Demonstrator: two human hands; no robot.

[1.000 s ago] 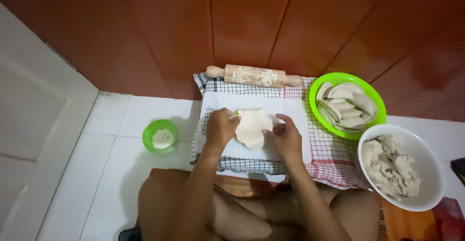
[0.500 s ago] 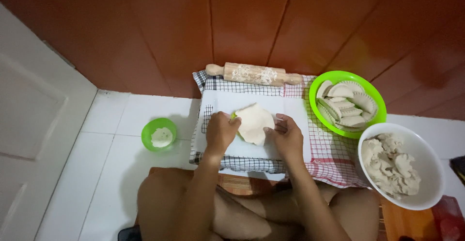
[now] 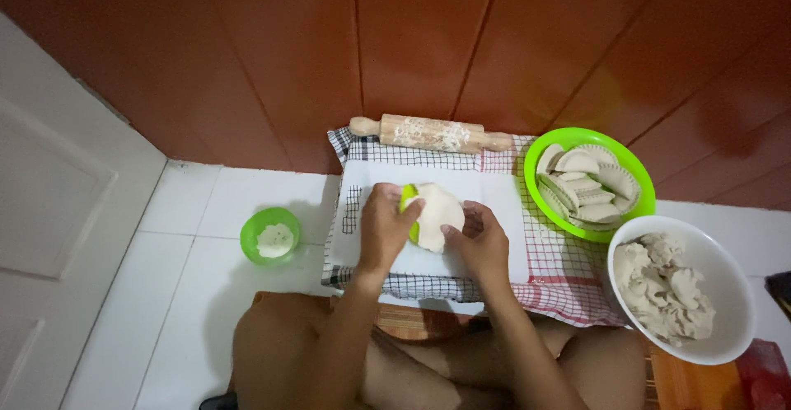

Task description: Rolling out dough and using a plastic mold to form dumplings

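We look down from head height at a person sitting cross-legged on a white tiled floor (image 3: 165, 295), working over a white board (image 3: 494, 204) laid on a checked cloth (image 3: 568, 282). The left hand (image 3: 386, 227) has its fingers curled together around the edge of a green press mould (image 3: 409, 212), which carries a pale round of dough (image 3: 439, 216). The right hand (image 3: 476, 241) rests against the lower right edge of the same dough, its fingers bent and pressed onto it. Dough and mould sit just above the middle of the board, between the two hands. Behind the board, against a red-brown wall (image 3: 412, 47), lies a floury wooden rolling pin (image 3: 430, 134). To the right, a green dish (image 3: 641, 187) holds folded half-moon pastries (image 3: 585, 183), and nearer us a white bowl (image 3: 733, 328) holds lumps of dough (image 3: 663, 286). Well to the left, a small green bowl (image 3: 269, 235) holds something white.
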